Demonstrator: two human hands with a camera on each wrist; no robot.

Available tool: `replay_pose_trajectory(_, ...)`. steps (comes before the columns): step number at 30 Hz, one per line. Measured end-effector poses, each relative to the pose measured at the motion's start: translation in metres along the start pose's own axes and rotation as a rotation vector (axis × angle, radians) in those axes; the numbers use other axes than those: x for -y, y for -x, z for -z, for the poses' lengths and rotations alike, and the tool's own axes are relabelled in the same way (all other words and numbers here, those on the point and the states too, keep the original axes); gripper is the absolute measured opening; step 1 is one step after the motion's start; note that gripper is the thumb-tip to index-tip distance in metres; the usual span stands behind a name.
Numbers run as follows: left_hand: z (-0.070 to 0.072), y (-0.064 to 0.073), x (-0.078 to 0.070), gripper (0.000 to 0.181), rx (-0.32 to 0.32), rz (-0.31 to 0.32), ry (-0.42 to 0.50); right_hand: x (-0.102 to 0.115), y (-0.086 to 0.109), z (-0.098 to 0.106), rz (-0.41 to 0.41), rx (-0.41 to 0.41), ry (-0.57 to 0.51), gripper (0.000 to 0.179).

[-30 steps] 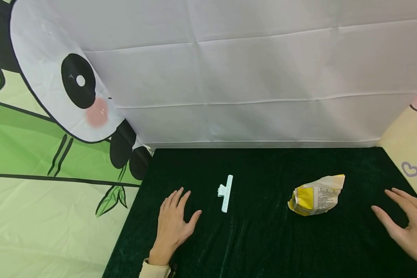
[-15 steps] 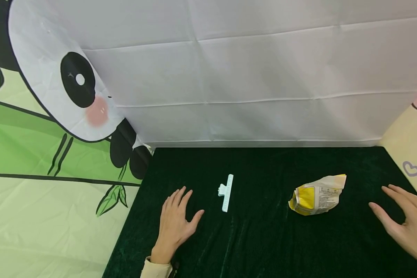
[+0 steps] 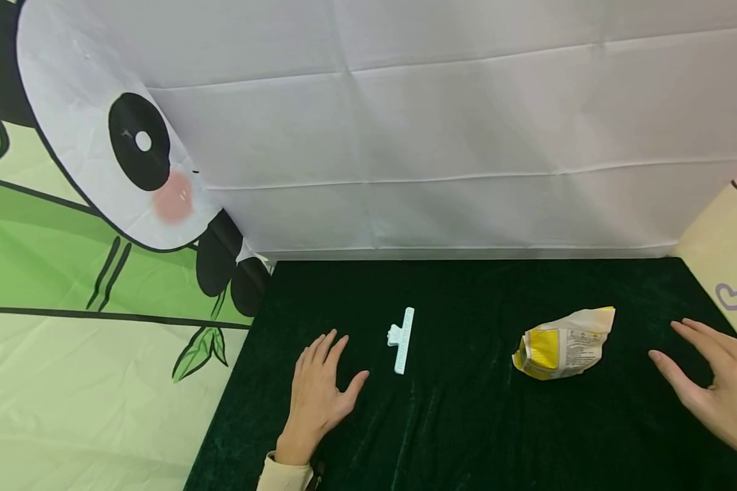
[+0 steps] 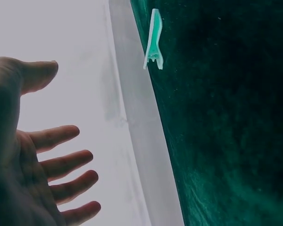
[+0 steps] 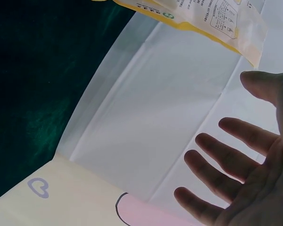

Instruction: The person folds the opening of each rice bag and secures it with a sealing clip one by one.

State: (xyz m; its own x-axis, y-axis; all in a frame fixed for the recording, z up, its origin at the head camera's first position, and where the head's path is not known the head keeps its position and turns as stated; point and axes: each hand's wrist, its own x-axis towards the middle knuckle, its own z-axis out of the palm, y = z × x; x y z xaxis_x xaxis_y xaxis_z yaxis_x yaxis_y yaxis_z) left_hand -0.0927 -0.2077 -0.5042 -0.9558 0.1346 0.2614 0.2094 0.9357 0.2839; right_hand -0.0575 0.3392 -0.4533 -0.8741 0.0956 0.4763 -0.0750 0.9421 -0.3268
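Note:
A pale blue bag clip [image 3: 403,341] with a ruler-like bar lies on the dark green cloth, left of the middle. My left hand [image 3: 321,399] is to the left of the clip, fingers spread, holding nothing. In the left wrist view the clip [image 4: 154,40] shows end-on, apart from the fingers. A crumpled yellow and white packet [image 3: 564,344] with small print lies on the right half of the cloth. To its right is my right hand [image 3: 715,385], fingers apart and nothing held. The packet [image 5: 203,19] also appears at the top of the right wrist view.
The dark green cloth [image 3: 467,423] covers the table. Behind it rises a white sheet [image 3: 454,136] with fold lines. A green printed panda drape [image 3: 98,273] hangs at the left, and a cream drape [image 3: 721,273] with a heart borders the right side.
My left hand has shifted slightly right, towards the clip. My right hand has edged a little left, towards the packet. The clip and packet stay in place on the cloth.

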Motion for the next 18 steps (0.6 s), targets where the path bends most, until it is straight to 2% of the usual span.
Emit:
replay_pose_trajectory(7,-0.0005,-0.0069,-0.0037,0.074,-0.032,-0.021,-0.009,0.0027,-0.003,0.0012,0.0,0.014,0.024,0.066)
replay_pose_trajectory(18,-0.0033,-0.0067,-0.0085,0.073,-0.031,-0.039,0.007,0.0038,-0.0053,0.0019,0.011,-0.009,0.003,0.066)
